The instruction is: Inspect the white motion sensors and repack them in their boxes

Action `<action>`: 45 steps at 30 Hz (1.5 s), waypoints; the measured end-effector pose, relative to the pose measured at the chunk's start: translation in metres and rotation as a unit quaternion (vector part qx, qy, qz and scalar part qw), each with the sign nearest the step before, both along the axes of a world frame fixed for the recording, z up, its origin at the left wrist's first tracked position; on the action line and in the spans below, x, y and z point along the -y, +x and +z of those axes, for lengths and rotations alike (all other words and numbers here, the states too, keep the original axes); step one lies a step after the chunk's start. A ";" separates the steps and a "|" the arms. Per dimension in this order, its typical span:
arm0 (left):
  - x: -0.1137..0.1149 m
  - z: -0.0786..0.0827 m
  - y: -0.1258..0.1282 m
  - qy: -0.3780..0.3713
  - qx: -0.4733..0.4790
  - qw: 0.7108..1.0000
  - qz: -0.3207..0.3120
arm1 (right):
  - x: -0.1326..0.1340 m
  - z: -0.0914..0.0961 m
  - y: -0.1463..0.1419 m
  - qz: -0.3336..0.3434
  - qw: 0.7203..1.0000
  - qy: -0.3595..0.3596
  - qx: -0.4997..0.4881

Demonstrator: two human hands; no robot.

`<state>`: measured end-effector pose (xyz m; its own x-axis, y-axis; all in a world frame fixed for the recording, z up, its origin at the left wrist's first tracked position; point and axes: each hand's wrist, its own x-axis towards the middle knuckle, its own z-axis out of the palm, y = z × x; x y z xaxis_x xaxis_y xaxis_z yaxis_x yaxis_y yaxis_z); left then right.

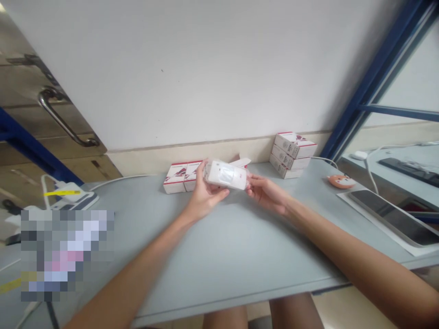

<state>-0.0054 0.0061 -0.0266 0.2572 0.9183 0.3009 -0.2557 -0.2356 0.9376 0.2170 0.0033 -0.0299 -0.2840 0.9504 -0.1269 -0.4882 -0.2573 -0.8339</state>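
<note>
My left hand and my right hand hold a white plastic-wrapped device between them, above the far middle of the grey table. The left fingers wrap round its left end. The right fingertips pinch its right end. Just behind the device lie two white-and-red boxes side by side, and an open box flap shows behind it.
A stack of three white-and-red boxes stands at the back right by the wall. An orange fox-shaped object and a dark tablet on white paper lie at the right. A white charger with cable sits at the left.
</note>
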 end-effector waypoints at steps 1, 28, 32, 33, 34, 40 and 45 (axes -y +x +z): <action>-0.001 0.000 -0.001 0.025 -0.013 0.999 0.014 | 0.000 0.001 0.001 0.004 1.000 -0.004 -0.005; -0.003 0.007 -0.012 -0.167 -0.125 0.970 -0.122 | 0.000 -0.008 0.002 -0.061 0.888 0.282 0.358; -0.004 0.013 -0.017 -0.261 0.004 0.939 -0.223 | 0.002 0.000 0.005 -0.044 0.899 0.311 0.306; -0.003 0.016 -0.019 -0.270 0.027 0.935 -0.229 | 0.003 0.001 0.005 -0.045 0.905 0.308 0.290; -0.001 0.018 -0.020 -0.272 0.048 0.934 -0.226 | 0.003 0.001 0.004 -0.047 0.913 0.300 0.273; 0.017 0.031 -0.014 -0.175 0.039 0.961 -0.209 | 0.003 -0.002 -0.002 -0.031 0.973 0.158 0.167; 0.019 0.025 0.005 -0.089 -0.099 0.991 -0.021 | 0.001 -0.005 -0.001 -0.053 0.979 0.132 0.145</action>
<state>-0.0008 -0.0131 -0.0015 0.3334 0.9397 0.0758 -0.0688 -0.0559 0.9961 0.2158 0.0024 -0.0344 -0.1708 0.9831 0.0655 -0.2336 0.0242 -0.9720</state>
